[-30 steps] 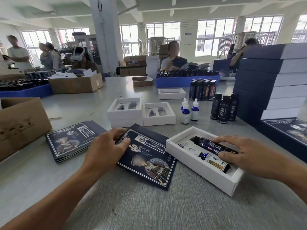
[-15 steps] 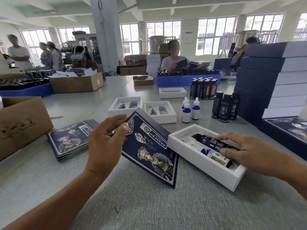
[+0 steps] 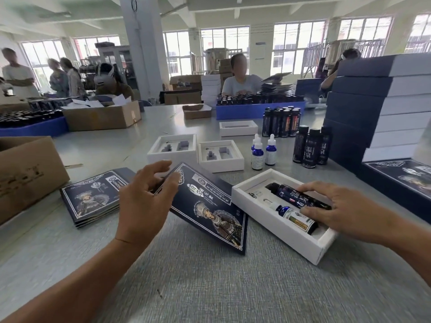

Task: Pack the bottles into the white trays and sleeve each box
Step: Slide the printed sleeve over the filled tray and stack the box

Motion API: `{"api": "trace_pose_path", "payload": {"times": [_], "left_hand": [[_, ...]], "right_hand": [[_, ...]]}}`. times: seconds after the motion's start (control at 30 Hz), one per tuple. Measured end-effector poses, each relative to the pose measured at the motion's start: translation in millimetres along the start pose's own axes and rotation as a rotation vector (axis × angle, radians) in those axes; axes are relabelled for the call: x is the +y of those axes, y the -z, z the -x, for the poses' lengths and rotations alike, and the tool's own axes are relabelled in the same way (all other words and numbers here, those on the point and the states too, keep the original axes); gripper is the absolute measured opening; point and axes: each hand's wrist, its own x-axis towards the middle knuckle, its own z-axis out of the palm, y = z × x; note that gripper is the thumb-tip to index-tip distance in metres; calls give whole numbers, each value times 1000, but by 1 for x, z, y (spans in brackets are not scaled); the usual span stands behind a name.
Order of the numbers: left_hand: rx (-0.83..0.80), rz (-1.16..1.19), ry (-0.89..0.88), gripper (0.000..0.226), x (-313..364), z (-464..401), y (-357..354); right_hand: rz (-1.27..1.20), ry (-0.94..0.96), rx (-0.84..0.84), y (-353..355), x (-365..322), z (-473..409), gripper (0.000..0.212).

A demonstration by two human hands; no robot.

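Tilted sleeve [image 3: 205,206] in left hand [image 3: 144,201], beside filled white tray [image 3: 275,227].

On the tabletop [image 3: 210,287], a sleeve [image 3: 210,206] lies left of a tray [image 3: 277,227] holding two bottles [image 3: 298,198]. Behind stand two trays [image 3: 198,155]; a sleeve stack [image 3: 91,199] lies farther left.

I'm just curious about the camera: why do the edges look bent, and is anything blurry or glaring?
Head view: the wide lens bows the box stack at the edges; the windows glare white; the left hand is slightly soft, while the dark bottle reads fairly sharp.
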Motion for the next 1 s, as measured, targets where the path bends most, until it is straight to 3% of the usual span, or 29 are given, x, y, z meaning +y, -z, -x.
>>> {"api": "trace_pose_path", "payload": {"times": [0.13, 0.3, 0.5, 1.0], "left_hand": [[54, -91, 17, 23, -8, -11, 3], [72, -148, 91, 21, -30, -19, 8], [8, -134, 139, 21, -41, -20, 3], [-61, -106, 234, 24, -63, -25, 3]], "right_hand": [[10, -113, -10, 10, 6, 0, 49], [-94, -212, -52, 27, 20, 4, 44], [-182, -179, -37, 27, 20, 4, 45], [-105, -105, -42, 24, 12, 7, 39]]}}
